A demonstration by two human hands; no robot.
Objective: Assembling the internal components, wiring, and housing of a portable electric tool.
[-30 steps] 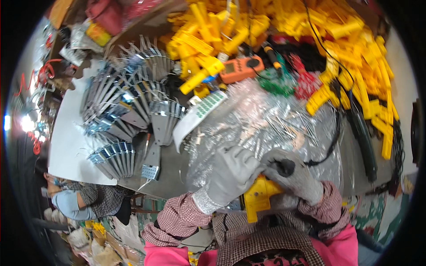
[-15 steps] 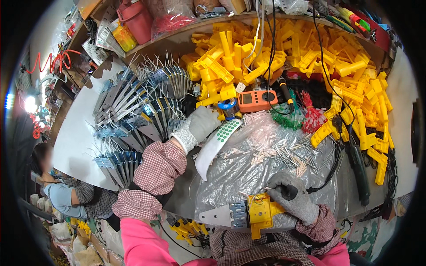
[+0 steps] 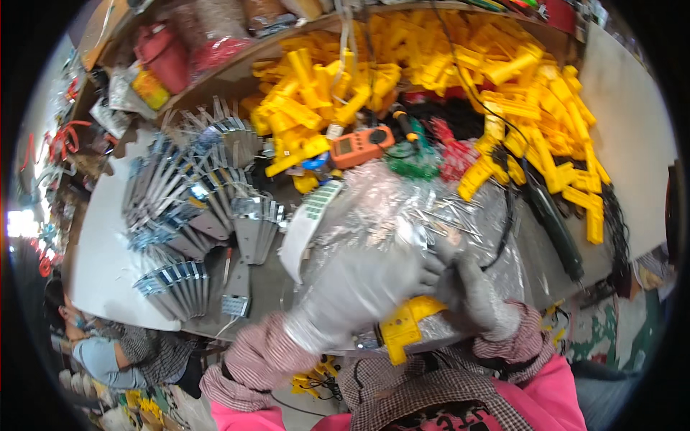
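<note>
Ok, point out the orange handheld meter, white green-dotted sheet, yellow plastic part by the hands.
Orange handheld meter (image 3: 361,146), head view: mid-body.
White green-dotted sheet (image 3: 296,241), head view: bare section below dots.
Yellow plastic part (image 3: 402,328), head view: broad face.

My L hand (image 3: 366,284) & R hand (image 3: 478,287): gry gloves; sleeve covers (image 3: 269,345) reddish/wht check; jacket (image 3: 248,418) hot pink. Yel. casing (image 3: 404,330) at my 7 o'clock. From my hands: strip (image 3: 293,251) wht w/ grn dots, 10 o'clock; meter (image 3: 352,149) orange/blk, 11; bundles grn (image 3: 413,164) & red (image 3: 458,156), approx. 12; pile (image 3: 517,72) yel., 1; blk-handled tool (image 3: 555,226), 2.
</note>
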